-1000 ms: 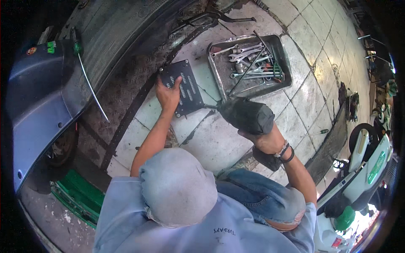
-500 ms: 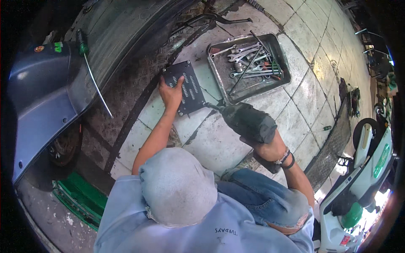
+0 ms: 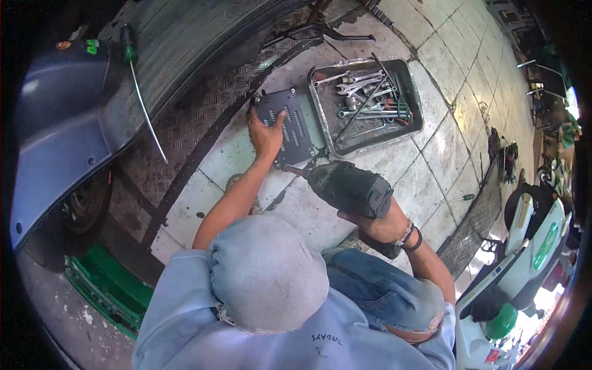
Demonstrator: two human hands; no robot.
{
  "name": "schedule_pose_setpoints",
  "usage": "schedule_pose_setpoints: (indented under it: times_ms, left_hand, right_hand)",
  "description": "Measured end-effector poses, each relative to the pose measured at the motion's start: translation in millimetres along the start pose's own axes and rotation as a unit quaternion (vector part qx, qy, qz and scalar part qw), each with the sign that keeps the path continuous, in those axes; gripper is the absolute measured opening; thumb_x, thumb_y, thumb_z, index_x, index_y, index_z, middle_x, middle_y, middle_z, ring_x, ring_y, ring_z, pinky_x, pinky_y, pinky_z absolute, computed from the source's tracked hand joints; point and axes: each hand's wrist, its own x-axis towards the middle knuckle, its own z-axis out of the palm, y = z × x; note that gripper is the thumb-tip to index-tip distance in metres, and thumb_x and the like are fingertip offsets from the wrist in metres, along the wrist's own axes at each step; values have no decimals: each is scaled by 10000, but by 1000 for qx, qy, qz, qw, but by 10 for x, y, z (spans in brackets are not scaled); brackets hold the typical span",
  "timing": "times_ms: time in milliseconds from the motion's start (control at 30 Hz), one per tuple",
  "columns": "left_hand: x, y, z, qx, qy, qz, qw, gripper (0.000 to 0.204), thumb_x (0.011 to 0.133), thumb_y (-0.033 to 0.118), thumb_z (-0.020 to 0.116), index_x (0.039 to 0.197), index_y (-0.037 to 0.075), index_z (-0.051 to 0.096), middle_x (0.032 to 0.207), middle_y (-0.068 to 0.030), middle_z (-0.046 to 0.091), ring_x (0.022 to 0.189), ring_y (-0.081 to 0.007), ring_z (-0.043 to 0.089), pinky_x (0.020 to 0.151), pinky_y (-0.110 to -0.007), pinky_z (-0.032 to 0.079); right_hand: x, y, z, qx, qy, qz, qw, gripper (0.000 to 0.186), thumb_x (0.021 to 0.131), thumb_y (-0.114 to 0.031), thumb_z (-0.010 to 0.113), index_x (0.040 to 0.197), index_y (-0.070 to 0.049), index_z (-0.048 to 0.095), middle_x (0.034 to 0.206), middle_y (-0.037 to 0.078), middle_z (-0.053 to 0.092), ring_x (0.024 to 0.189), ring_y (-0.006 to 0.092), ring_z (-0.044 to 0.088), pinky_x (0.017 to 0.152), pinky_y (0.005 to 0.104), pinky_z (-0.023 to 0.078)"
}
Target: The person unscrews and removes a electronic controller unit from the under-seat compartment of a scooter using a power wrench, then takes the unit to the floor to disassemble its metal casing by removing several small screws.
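Observation:
My left hand [image 3: 267,135] grips the left side of a black slotted metal plate [image 3: 301,134] held over the tiled floor. Its thumb lies on top, and the other fingers are mostly hidden at the edge. Bolt heads show at the plate's corners. My right hand [image 3: 385,227] is wrapped round the handle of a dark, covered power driver [image 3: 348,187]. The driver points left, its bit end touching or very close to the plate's near left corner. Beyond the driver, a metal tray [image 3: 319,114] holds several wrenches [image 3: 364,81], sockets and rods.
At left stands a bluish-purple vehicle panel [image 3: 61,129], with a long green-handled screwdriver [image 3: 128,50] by it. A green plastic part [image 3: 102,293] lies lower left. Another screwdriver [image 3: 467,197] is on the floor at right, near a white scooter [image 3: 524,259]. A black bent bar [image 3: 333,32] lies beyond the plate.
The driver's tip has gone from the plate's near right corner to its near left corner. My right hand has shifted left with it; my left hand still grips the plate.

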Motion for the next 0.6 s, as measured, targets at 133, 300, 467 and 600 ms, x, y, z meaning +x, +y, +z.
schedule_pose_setpoints:
  times_ms: [133, 300, 467, 600]
  left_hand:
    - [-34, 116, 2, 18, -4, -10, 1000, 920, 753, 372, 863, 1409, -104, 428, 1323, -315, 538, 1238, -454, 515, 1083, -485, 393]
    - [-16, 54, 33, 3, 0, -14, 1000, 910, 756, 365, 862, 1403, -106, 431, 1334, -319, 527, 1256, -450, 499, 1094, -487, 380]
    - [14, -35, 37, 0, -33, -29, 999, 901, 755, 356, 862, 1404, -98, 431, 1334, -315, 527, 1258, -448, 496, 1100, -494, 371]
    - [-25, 61, 50, -4, 1, -14, 1000, 886, 751, 330, 867, 1409, -76, 436, 1322, -305, 536, 1252, -444, 501, 1093, -498, 377]
  right_hand:
    - [91, 14, -3, -45, 19, -42, 998, 364, 859, -208, 760, 1173, -50, 664, 1149, 173, 661, 1033, 370, 617, 905, 418, 513]
    - [205, 93, -71, -43, -55, -43, 997, 592, 783, -172, 762, 1293, -5, 512, 1074, 249, 657, 1005, 432, 637, 840, 456, 528]
    - [315, -234, -213, -117, -138, 56, 982, 849, 676, -116, 733, 1396, 49, 315, 949, 299, 663, 942, 486, 649, 795, 531, 532]
    - [325, -71, -71, -86, 5, -76, 993, 515, 797, -169, 778, 1260, -37, 592, 1146, 215, 679, 1044, 396, 655, 890, 434, 539]
